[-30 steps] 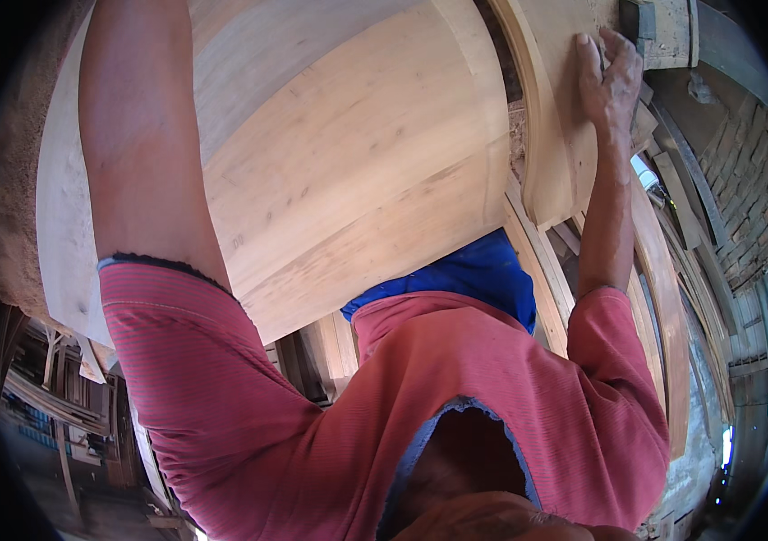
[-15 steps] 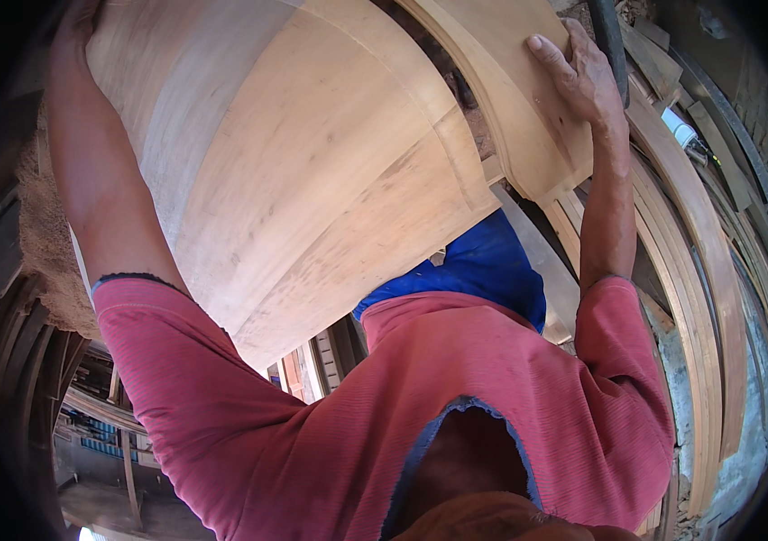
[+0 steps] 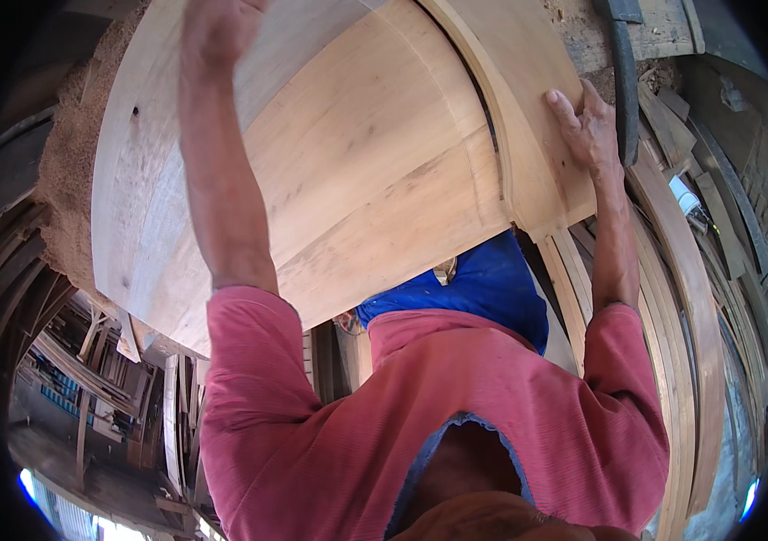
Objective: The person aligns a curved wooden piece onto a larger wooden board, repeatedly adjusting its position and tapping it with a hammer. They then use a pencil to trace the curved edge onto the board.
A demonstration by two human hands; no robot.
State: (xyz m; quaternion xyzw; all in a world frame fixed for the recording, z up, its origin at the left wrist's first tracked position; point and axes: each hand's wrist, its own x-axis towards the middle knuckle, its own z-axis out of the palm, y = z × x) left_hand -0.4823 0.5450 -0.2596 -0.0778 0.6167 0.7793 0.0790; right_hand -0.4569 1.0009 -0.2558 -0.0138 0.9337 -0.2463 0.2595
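Note:
A large pale wooden panel [image 3: 357, 153] with a rounded left edge lies across my lap, made of light and greyish strips. My left hand [image 3: 221, 27] is over its upper part, blurred and partly cut off by the top of the view, so its fingers are unclear. On the right, a smaller wooden board with a curved edge [image 3: 528, 135] sits close against the panel, a thin dark gap between them. My right hand [image 3: 589, 131] grips this board's right side, thumb on the face and fingers wrapped toward the edge.
A dark metal bar [image 3: 625, 90] stands just right of my right hand. Long curved wooden planks [image 3: 686, 334] are stacked along my right side. Brown sawdust [image 3: 68, 180] is heaped beyond the panel's left edge. Scrap wood [image 3: 113, 379] fills the lower left.
My left hand has moved rightward from the panel's far left side to over its upper part. The gap between panel and curved board has narrowed. My right hand stays on the board.

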